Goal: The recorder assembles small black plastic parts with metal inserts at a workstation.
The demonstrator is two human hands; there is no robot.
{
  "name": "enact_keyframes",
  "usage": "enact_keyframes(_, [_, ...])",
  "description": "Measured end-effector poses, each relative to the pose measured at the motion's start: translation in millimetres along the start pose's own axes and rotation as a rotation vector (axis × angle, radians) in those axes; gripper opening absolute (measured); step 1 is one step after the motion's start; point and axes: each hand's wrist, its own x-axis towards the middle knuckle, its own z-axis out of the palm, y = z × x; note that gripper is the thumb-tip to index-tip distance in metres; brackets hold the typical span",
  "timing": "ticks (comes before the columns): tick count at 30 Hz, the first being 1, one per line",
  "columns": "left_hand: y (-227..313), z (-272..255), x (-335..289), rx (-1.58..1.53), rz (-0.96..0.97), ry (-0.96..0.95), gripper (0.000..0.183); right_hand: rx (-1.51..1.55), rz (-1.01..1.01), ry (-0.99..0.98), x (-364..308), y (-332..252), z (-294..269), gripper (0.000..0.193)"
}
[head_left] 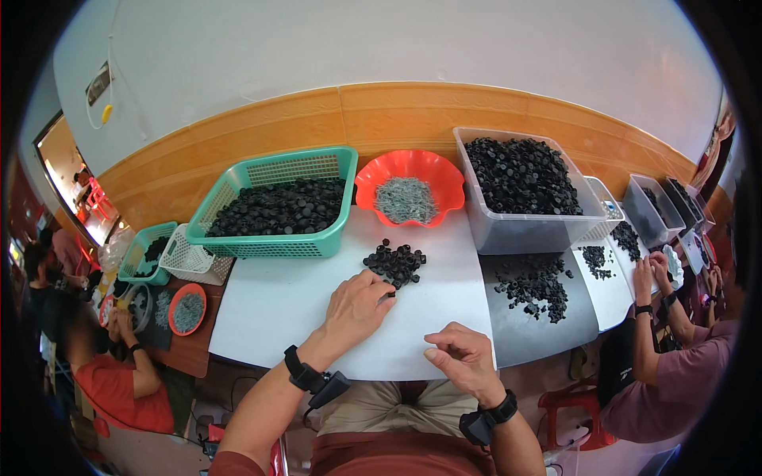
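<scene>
My left hand (pixel 359 308) reaches to the near edge of a small pile of black plastic caps (pixel 399 262) on a white work surface (pixel 270 305). Its fingers are bent together, with a black cap (pixel 390 294) at their tips. My right hand (pixel 464 355) hovers over the front edge of the surface, its fingers curled. A gap shows between its thumb and index finger, and I see nothing in it. Behind the pile, a red scalloped bowl (pixel 368 176) holds many small silvery metal pieces (pixel 406 200).
A green basket (pixel 278 247) of black parts stands at left, a clear bin (pixel 524 232) of black parts at right. More black parts (pixel 536 287) lie on a grey surface (pixel 548 339). People sit working on both sides, near a red stool (pixel 562 412) at right.
</scene>
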Motion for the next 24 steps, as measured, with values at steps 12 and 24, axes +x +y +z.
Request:
enact_keyframes(12, [-4.5, 1.1, -2.4, -0.178, 0.059, 0.020, 0.019, -0.041, 0.003, 0.023, 0.5, 0.7, 1.3, 0.016])
enact_keyframes(24, [-4.8, -3.8, -2.8, -0.447, -0.059, -0.026, 0.018, -0.008, 0.093, 0.052, 1.8, 1.5, 1.7, 0.017])
